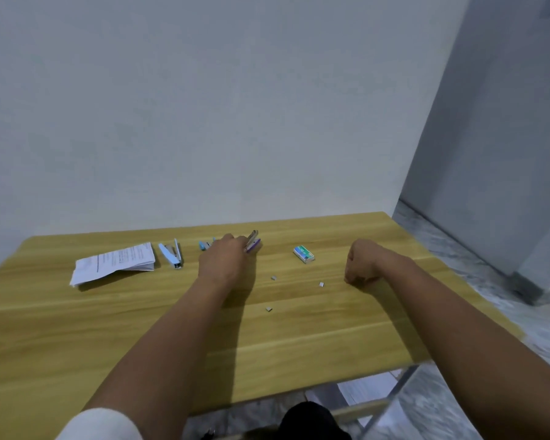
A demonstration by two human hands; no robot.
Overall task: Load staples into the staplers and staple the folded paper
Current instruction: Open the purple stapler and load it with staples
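Bare wood is lying open along the near half of the table (108, 328). Three staple bits (273, 277) are dotting the middle, while paper (115, 262), staplers (172, 254) and box (303, 253) are crowding the far edge.

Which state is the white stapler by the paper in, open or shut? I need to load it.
Open: the white stapler lies with its top arm swung apart from its base in a V.

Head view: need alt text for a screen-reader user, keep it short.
A person's left hand grips a purple stapler at the far side of a wooden table, while the right hand rests curled on the table. A staple box, three small staple strips, a light blue stapler lying open and folded paper lie nearby.
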